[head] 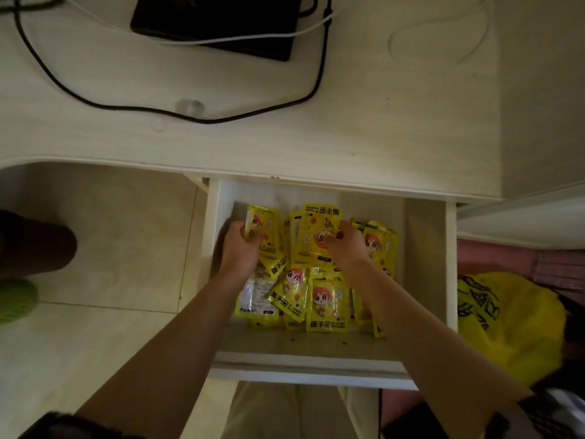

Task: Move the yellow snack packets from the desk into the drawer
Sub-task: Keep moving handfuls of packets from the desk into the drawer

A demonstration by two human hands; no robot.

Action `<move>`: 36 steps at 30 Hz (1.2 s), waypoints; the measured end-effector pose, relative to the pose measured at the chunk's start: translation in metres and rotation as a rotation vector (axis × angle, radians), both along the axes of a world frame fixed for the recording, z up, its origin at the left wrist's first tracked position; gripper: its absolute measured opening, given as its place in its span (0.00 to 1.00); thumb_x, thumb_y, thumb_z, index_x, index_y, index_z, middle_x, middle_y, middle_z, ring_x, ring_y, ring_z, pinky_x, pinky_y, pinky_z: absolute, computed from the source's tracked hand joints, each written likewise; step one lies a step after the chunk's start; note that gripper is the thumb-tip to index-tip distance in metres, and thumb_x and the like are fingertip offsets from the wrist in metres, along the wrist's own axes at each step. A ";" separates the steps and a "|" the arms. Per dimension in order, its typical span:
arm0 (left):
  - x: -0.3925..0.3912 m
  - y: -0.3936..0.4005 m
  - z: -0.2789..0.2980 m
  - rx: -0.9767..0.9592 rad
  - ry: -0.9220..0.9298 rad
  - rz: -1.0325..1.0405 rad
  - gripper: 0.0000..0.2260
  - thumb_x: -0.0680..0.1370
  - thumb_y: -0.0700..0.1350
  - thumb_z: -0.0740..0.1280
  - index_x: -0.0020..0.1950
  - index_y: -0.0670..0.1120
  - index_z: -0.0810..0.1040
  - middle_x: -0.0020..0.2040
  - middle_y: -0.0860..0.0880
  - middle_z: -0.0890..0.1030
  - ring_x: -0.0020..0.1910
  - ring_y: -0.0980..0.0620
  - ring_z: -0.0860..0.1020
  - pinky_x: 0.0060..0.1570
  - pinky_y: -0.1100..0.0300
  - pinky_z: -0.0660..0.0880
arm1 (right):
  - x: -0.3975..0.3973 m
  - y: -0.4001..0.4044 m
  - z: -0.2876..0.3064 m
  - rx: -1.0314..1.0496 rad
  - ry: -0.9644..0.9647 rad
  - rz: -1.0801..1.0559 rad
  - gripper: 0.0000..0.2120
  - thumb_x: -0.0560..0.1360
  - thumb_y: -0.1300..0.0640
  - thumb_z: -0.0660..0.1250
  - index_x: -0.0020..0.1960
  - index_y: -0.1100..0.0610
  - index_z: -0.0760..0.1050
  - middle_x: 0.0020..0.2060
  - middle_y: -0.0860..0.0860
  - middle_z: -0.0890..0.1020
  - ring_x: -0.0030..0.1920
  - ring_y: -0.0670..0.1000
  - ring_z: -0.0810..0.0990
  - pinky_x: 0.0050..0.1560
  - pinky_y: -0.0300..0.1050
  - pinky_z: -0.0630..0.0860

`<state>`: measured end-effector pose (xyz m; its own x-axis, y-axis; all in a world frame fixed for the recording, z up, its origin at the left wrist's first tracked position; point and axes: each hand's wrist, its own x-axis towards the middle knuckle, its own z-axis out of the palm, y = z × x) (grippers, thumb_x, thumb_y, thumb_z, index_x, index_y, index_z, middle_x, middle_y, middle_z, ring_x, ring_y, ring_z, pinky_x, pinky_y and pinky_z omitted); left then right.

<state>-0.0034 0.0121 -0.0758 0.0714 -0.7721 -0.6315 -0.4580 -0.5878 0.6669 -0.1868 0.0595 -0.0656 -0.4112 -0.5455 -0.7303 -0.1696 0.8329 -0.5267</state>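
Yellow snack packets (311,282), glossy foil pouches printed with a red-haired cartoon face, lie heaped inside the open white wooden drawer (424,280); none shows on the pale wood-grain desk top (221,137). Judgement: the transfer looks nearly or fully done, and the step in hand is setting down the last packets.

Left hand (240,248): fingers curled round one packet at the pile's back left, thumb on its face.
Right hand (343,240): fingertips pinch the lower edge of an upright packet at back centre.

To do it well: lay each packet flat, not on end, toward the bare right side of the drawer, so the heap stays below the rim and the drawer can close. Release one hand at a time. Slick foil may slide; press lightly before letting go.
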 end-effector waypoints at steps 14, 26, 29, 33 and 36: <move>0.005 0.041 0.039 -0.062 -0.343 -0.454 0.25 0.76 0.36 0.65 0.73 0.44 0.65 0.67 0.42 0.72 0.65 0.43 0.71 0.58 0.52 0.71 | -0.008 0.048 0.043 0.056 0.181 0.257 0.15 0.77 0.61 0.59 0.62 0.60 0.69 0.46 0.56 0.80 0.36 0.52 0.76 0.28 0.40 0.68; 0.040 0.127 0.125 -0.220 -0.378 -0.378 0.17 0.77 0.40 0.63 0.66 0.44 0.71 0.61 0.44 0.78 0.59 0.43 0.76 0.55 0.50 0.74 | 0.025 0.102 0.135 -0.073 0.186 0.574 0.16 0.79 0.59 0.58 0.67 0.58 0.68 0.51 0.54 0.80 0.41 0.51 0.80 0.37 0.43 0.77; 0.051 0.148 0.148 -0.281 -0.290 -0.258 0.16 0.78 0.41 0.64 0.66 0.46 0.71 0.54 0.46 0.82 0.52 0.46 0.80 0.51 0.49 0.77 | 0.041 0.105 0.149 -0.126 0.170 0.586 0.15 0.79 0.58 0.57 0.65 0.57 0.70 0.43 0.51 0.79 0.36 0.50 0.80 0.35 0.45 0.78; 0.072 0.168 0.172 -0.358 -0.321 -0.165 0.14 0.78 0.43 0.63 0.64 0.48 0.72 0.51 0.50 0.82 0.48 0.49 0.80 0.48 0.52 0.78 | 0.077 0.108 0.161 -0.218 0.178 0.689 0.14 0.80 0.56 0.59 0.64 0.56 0.71 0.53 0.53 0.81 0.44 0.50 0.81 0.40 0.44 0.77; 0.097 0.184 0.182 -0.348 -0.329 -0.103 0.15 0.79 0.43 0.62 0.65 0.49 0.71 0.53 0.51 0.81 0.51 0.50 0.79 0.50 0.52 0.77 | 0.112 0.109 0.170 -0.287 0.176 0.765 0.12 0.79 0.55 0.59 0.62 0.54 0.72 0.55 0.53 0.80 0.52 0.51 0.80 0.50 0.47 0.78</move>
<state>0.0941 0.1964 0.1058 0.1360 -0.9468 -0.2917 -0.7213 -0.2965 0.6260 -0.0750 0.1686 0.1040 0.0532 -0.8757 -0.4799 -0.7333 0.2919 -0.6141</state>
